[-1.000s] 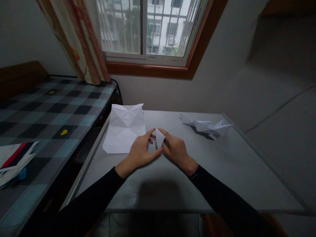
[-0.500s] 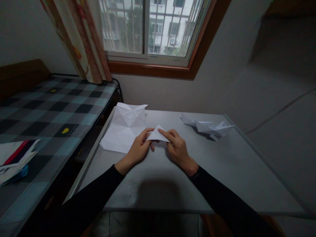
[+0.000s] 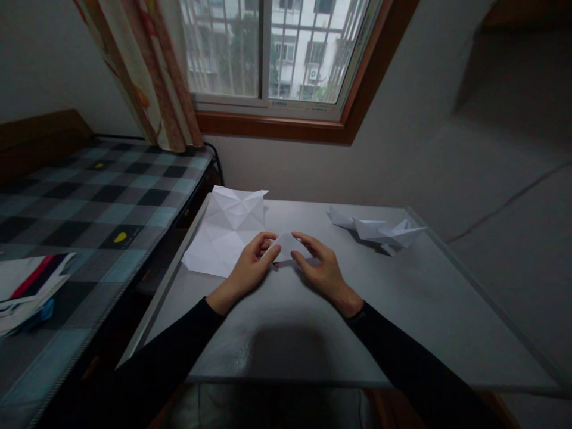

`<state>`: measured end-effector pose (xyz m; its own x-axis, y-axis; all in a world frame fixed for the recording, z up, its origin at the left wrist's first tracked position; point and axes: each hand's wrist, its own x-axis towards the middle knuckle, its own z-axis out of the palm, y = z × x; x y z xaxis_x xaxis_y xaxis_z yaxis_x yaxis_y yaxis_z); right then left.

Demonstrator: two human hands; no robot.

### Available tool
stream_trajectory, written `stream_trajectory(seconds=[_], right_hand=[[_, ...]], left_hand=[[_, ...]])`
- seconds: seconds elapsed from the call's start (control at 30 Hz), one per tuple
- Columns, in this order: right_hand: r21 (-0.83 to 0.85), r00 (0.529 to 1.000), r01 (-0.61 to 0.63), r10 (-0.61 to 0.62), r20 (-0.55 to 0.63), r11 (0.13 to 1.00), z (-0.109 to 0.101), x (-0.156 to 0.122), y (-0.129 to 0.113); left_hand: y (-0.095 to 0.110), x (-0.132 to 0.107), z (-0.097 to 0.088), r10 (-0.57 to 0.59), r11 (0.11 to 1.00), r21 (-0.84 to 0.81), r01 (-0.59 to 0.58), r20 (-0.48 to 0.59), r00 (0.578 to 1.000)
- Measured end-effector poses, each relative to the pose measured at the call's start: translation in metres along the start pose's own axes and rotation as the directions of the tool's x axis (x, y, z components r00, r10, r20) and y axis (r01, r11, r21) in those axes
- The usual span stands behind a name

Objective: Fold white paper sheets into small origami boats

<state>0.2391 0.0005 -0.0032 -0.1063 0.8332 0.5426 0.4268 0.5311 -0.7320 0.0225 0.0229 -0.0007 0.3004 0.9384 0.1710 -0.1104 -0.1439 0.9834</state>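
A small folded white paper piece (image 3: 286, 244) is held between both hands just above the grey table (image 3: 429, 322). My left hand (image 3: 249, 268) pinches its left edge with thumb and fingers. My right hand (image 3: 320, 267) grips its right side, fingers curled over it. Both sleeves are black. Much of the piece is hidden behind my fingers.
A creased white sheet (image 3: 226, 232) lies on the table's far left corner, overhanging the edge. Folded paper boats (image 3: 384, 231) sit at the far right. A bed with a checked cover (image 3: 89, 202) stands to the left, papers (image 3: 27, 286) on it. A window and curtain are behind.
The paper piece has been turned and flattened between my hands, from standing upright to lying lower. Both hands have shifted slightly along it.
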Motion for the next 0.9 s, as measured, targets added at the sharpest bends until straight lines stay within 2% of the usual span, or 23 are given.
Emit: stream_trajectory(seconds=[0.13,0.27,0.47,0.63,0.77,0.9], right_hand=[[0.007,0.999,0.01,-0.01,-0.032,1.0,0.0014,-0.0005,0.0039],[-0.018,0.999,0.05,-0.05,-0.004,0.999,-0.0015,0.0002,0.0013],[-0.029,0.993,0.11,-0.109,0.034,0.993,-0.0039,0.0028,-0.0052],[-0.019,0.992,0.116,-0.115,0.042,0.993,-0.0027,0.0026,-0.0036],[0.021,0.989,0.143,-0.143,0.038,0.99,-0.0002,0.0032,-0.0021],[0.031,0.978,0.202,-0.203,0.036,0.979,-0.0002,0.0043,-0.0032]], left_hand=[[0.001,-0.0023,0.0002,-0.026,1.0,0.011,0.026,-0.022,0.999],[-0.0014,-0.0021,-0.0013,-0.026,1.0,0.012,0.027,-0.016,1.0],[-0.0037,-0.002,-0.0037,0.125,0.978,0.175,-0.116,-0.042,0.991],[0.0006,-0.0004,-0.0038,0.157,0.981,0.116,-0.152,-0.032,0.987],[0.0014,0.0013,-0.0023,0.134,0.989,0.069,-0.13,-0.052,0.99],[-0.0027,0.001,-0.0006,-0.012,1.0,-0.01,0.012,0.002,1.0]])
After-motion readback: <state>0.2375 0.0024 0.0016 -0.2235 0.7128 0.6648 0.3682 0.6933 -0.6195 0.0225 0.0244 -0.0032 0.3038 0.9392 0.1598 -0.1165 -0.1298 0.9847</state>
